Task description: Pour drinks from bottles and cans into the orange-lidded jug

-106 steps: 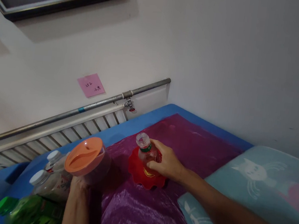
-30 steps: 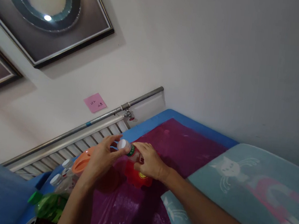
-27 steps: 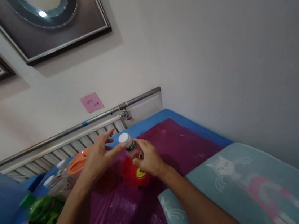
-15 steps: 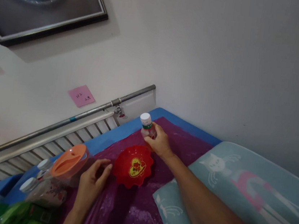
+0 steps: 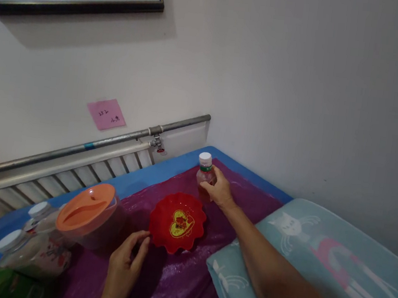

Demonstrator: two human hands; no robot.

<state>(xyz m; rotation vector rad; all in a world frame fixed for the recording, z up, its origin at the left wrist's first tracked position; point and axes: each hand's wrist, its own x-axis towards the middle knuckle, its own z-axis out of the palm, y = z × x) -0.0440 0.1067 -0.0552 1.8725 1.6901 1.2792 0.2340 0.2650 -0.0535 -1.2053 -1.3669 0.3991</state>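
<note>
Gripping a small clear plastic bottle with a green neck band [image 5: 203,174] in right hand [image 5: 221,190], wrapped round the body from the right. Closed with a white round screw cap [image 5: 205,157]. Held about upright, just beyond the far right edge of a red scalloped plate, likely plastic [image 5: 162,212], printed with a yellow heart [image 5: 181,224]. Can't tell whether touching the shiny purple plastic sheet [image 5: 164,285] or hanging just above it; partly hidden at the base by fingers.

Holding nothing in left hand [image 5: 123,260]: half-curled, with a gap between thumb and forefinger, near the plate's left rim. Can't tell if touching the rim or stopping just short.

Reads as positioning the capped bottle on the far side of the plate, one-handed; a judgement from pose only. For a clean release, calls for a flat base on the sheet, then opening fingers straight off without tipping. Worth minding wrinkles in the sheet and the plate's wavy edge.

Also note, left of left hand: clear plastic tub with an orange oval lid [image 5: 84,210], overlapping clear plastic bottles with white caps [image 5: 49,259]. At lower left, cropped: bright green plastic bottle [image 5: 4,284]. On the right, under the right forearm: folded teal cloth with a white cat print [image 5: 301,258]. Underneath: blue counter [image 5: 182,164].
</note>
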